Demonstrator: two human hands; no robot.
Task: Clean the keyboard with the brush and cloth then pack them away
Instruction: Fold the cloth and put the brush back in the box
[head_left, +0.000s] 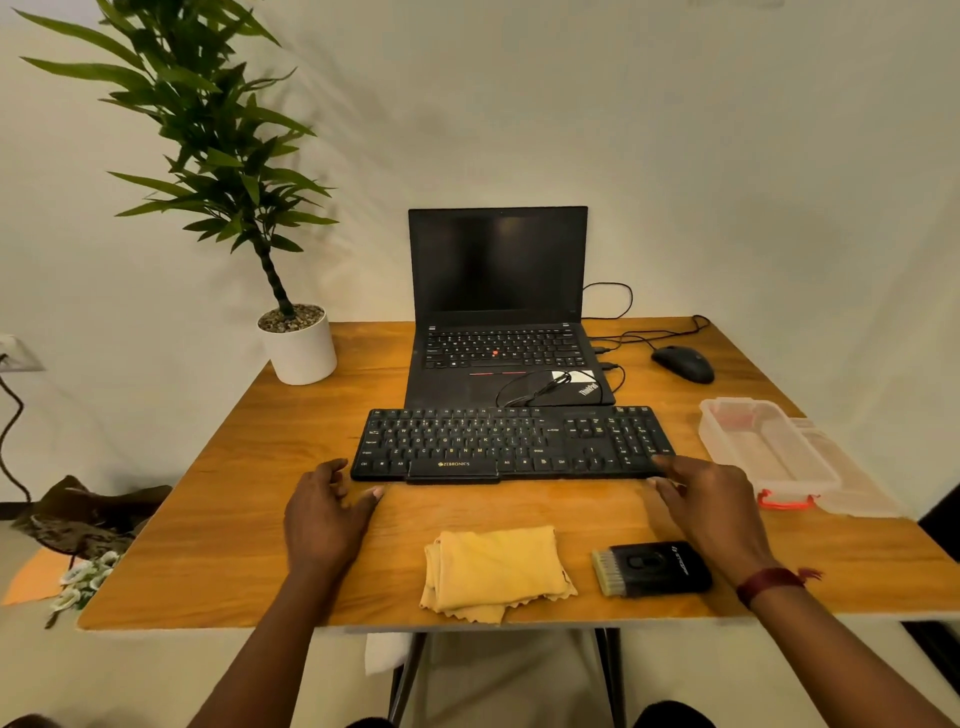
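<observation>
A black keyboard (511, 443) lies flat across the middle of the wooden table (234, 467). My left hand (324, 512) hovers just off its front left corner, fingers relaxed and holding nothing. My right hand (709, 501) is at the front right corner, fingertips touching or nearly touching the keyboard's edge, also holding nothing. A folded yellow cloth (493, 571) lies near the table's front edge between my arms. To its right sits a small black brush (652, 568) with pale bristles pointing left.
An open black laptop (501, 332) stands behind the keyboard with a cable on its palm rest. A black mouse (683, 364) lies back right. A clear plastic box (763, 449) and its lid (852, 483) sit at the right edge. A potted plant (298, 343) stands back left.
</observation>
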